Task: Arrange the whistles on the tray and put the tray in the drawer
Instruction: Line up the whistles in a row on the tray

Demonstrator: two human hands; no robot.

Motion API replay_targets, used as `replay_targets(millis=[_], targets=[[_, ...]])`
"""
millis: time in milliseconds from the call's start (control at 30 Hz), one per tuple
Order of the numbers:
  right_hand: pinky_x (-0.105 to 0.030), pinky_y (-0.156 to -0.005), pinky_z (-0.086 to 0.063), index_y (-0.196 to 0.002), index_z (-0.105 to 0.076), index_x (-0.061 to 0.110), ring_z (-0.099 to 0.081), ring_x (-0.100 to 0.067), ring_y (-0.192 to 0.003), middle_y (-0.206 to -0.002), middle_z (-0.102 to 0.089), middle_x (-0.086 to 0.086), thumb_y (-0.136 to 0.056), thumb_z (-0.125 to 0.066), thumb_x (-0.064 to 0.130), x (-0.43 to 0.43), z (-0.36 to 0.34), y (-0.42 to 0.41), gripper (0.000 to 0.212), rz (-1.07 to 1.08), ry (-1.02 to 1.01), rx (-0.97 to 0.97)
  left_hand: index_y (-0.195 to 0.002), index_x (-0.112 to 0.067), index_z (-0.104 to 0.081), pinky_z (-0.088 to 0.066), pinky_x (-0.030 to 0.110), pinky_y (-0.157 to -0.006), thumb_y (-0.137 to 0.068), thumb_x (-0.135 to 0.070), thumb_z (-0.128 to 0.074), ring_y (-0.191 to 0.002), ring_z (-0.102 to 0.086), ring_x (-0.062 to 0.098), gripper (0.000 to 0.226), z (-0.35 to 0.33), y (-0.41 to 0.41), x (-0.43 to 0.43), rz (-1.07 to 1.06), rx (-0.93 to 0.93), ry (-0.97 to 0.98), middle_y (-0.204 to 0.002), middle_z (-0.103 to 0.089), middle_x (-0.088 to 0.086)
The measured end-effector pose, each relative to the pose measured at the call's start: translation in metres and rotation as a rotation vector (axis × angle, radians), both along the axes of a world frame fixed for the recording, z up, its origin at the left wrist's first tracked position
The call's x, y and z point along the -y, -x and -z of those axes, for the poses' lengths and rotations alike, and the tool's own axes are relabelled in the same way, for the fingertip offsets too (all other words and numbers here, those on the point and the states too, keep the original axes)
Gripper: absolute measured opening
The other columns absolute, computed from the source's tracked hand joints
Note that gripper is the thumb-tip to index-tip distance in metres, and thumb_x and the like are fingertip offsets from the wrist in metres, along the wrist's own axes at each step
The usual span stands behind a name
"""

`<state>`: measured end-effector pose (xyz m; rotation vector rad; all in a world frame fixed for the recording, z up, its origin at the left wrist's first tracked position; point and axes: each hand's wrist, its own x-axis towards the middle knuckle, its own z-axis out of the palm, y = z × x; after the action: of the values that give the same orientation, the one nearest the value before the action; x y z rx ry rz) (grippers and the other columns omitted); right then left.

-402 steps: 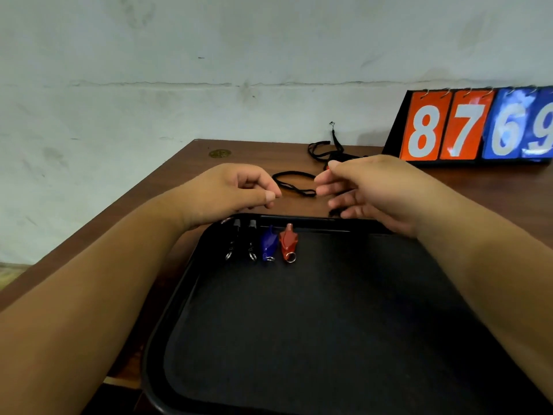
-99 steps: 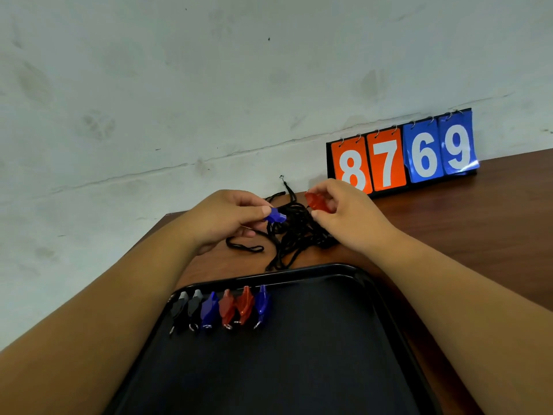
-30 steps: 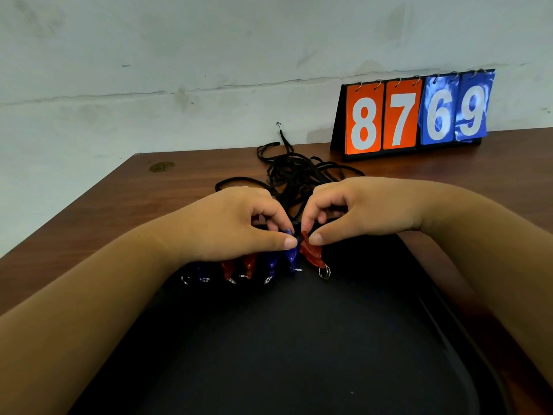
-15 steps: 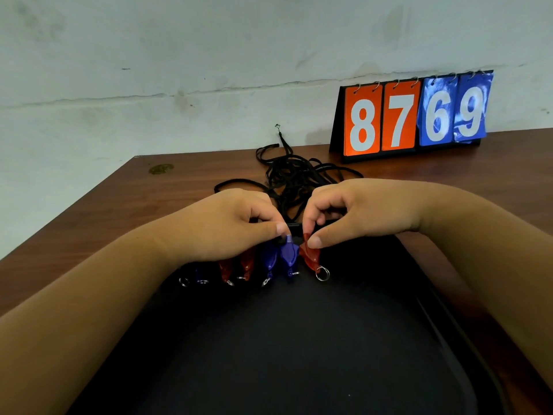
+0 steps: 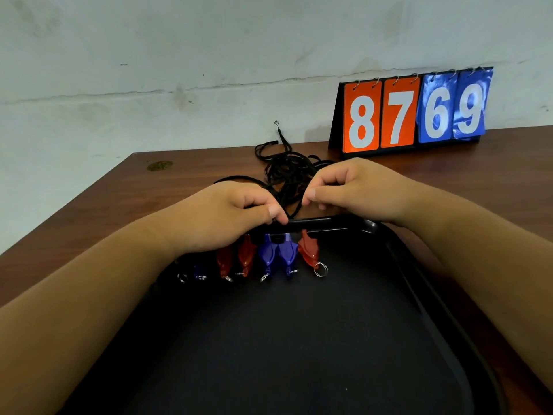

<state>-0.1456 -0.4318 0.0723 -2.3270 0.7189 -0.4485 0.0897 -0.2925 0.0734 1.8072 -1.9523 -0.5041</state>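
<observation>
A black tray (image 5: 299,339) sat on the near part of the brown counter (image 5: 119,199). The whistles (image 5: 267,254) lay in a row just inside its far rim, side by side, key rings pointing near. From the right they ran red, blue, blue, red, red, then a blue one half hidden under the left wrist (anything further left was too dark to make out). The rightmost red whistle (image 5: 308,250) lay slightly tilted, its ring resting on the tray floor.

The left hand (image 5: 227,217) hovered over the far rim, just above the left end of the row, fingers curled and thumb pressed to forefinger. I could not tell whether it pinched anything. The right hand (image 5: 353,190) was a little farther and to the right, beyond the rim, also curled with thumb against forefinger and nothing visible in it. The red whistle lay near of the gap between the two hands, touched by neither.

A tangle of black cords (image 5: 287,172) lay on the counter just beyond the hands. A scoreboard (image 5: 413,112) reading 8769 stood far right against the wall (image 5: 179,55).
</observation>
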Motion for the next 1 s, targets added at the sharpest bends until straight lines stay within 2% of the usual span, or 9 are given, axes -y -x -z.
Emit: replay_targets(millis=[167, 300, 400, 533, 667, 767, 833, 900, 1000], targets=[[-0.018, -0.079, -0.045, -0.097, -0.082, 0.037, -0.069, -0.005, -0.088, -0.082, -0.075, 0.009, -0.107, -0.066, 0.035, 0.011, 0.002, 0.001, 0.019, 0.209, 0.041, 0.154, -0.113, -0.044, -0.078, -0.056, 0.026, -0.099, -0.113, -0.039, -0.053, -0.102, -0.071, -0.006, 0.026, -0.001, -0.005, 0.002, -0.089, -0.107, -0.008, -0.109, -0.076, -0.025], [-0.02, -0.082, -0.049, -0.098, -0.082, 0.027, -0.067, -0.006, -0.091, -0.088, -0.075, 0.009, -0.107, -0.066, 0.03, 0.021, 0.003, 0.008, 0.019, 0.322, 0.012, 0.22, -0.117, -0.043, -0.076, -0.05, 0.029, -0.103, -0.11, -0.048, -0.054, -0.111, -0.063, -0.005, 0.024, -0.012, -0.011, 0.004, -0.164, 0.097, 0.046, -0.118, -0.069, -0.024], [-0.018, -0.079, -0.045, -0.096, -0.08, 0.028, -0.065, -0.004, -0.094, -0.093, -0.073, 0.015, -0.107, -0.066, 0.029, 0.028, 0.007, 0.01, 0.018, 0.346, 0.013, 0.19, -0.113, -0.046, -0.077, -0.055, 0.034, -0.098, -0.109, -0.052, -0.054, -0.105, -0.068, 0.003, 0.024, -0.029, -0.012, 0.004, -0.229, 0.095, 0.061, -0.116, -0.071, -0.023], [-0.014, -0.08, -0.044, -0.105, -0.078, 0.032, -0.063, -0.003, -0.1, -0.103, -0.068, 0.021, -0.107, -0.064, 0.025, 0.037, 0.011, 0.01, 0.016, 0.342, 0.071, 0.163, -0.107, -0.043, -0.079, -0.05, 0.021, -0.089, -0.108, -0.046, -0.059, -0.101, -0.07, -0.002, 0.02, -0.049, -0.003, 0.011, -0.201, 0.093, 0.021, -0.104, -0.078, -0.02], [-0.013, -0.081, -0.043, -0.115, -0.078, 0.03, -0.063, -0.005, -0.106, -0.11, -0.067, 0.015, -0.106, -0.062, 0.015, 0.042, 0.013, 0.009, 0.024, 0.301, 0.109, 0.071, -0.107, -0.041, -0.079, -0.055, 0.029, -0.092, -0.108, -0.041, -0.061, -0.096, -0.071, 0.001, 0.018, -0.056, 0.015, 0.032, -0.142, 0.172, -0.042, -0.1, -0.076, -0.02], [-0.025, -0.097, -0.049, -0.113, -0.078, 0.03, -0.062, -0.012, -0.118, -0.12, -0.07, 0.009, -0.105, -0.06, 0.009, 0.045, 0.011, 0.011, 0.029, 0.283, 0.064, 0.005, -0.117, -0.041, -0.076, -0.054, 0.024, -0.091, -0.11, -0.034, -0.061, -0.099, -0.071, -0.003, 0.019, -0.055, 0.034, 0.052, -0.066, 0.197, -0.094, -0.106, -0.075, -0.02], [-0.032, -0.107, -0.05, -0.115, -0.078, 0.031, -0.064, -0.012, -0.12, -0.12, -0.074, 0.008, -0.103, -0.056, 0.003, 0.047, 0.009, 0.015, 0.037, 0.278, -0.003, -0.016, -0.126, -0.039, -0.074, -0.051, 0.024, -0.098, -0.11, -0.031, -0.062, -0.107, -0.069, -0.005, 0.023, -0.051, 0.048, 0.065, 0.003, 0.222, -0.116, -0.116, -0.075, -0.02], [-0.03, -0.104, -0.05, -0.118, -0.078, 0.031, -0.065, -0.01, -0.118, -0.117, -0.075, 0.01, -0.102, -0.053, 0.001, 0.049, 0.007, 0.019, 0.042, 0.259, -0.038, -0.041, -0.136, -0.036, -0.07, -0.046, 0.025, -0.102, -0.109, -0.03, -0.063, -0.12, -0.063, 0.003, 0.028, -0.045, 0.06, 0.08, 0.05, 0.341, -0.104, -0.129, -0.069, -0.017], [-0.027, -0.094, -0.049, -0.123, -0.076, 0.037, -0.063, -0.009, -0.114, -0.122, -0.069, 0.012, -0.102, -0.059, 0.009, 0.052, 0.006, 0.023, 0.039, 0.202, -0.058, -0.099, -0.143, -0.031, -0.063, -0.048, 0.03, -0.102, -0.108, -0.031, -0.065, -0.124, -0.062, 0.013, 0.035, -0.037, 0.071, 0.099, 0.074, 0.493, -0.105, -0.135, -0.066, -0.008]])
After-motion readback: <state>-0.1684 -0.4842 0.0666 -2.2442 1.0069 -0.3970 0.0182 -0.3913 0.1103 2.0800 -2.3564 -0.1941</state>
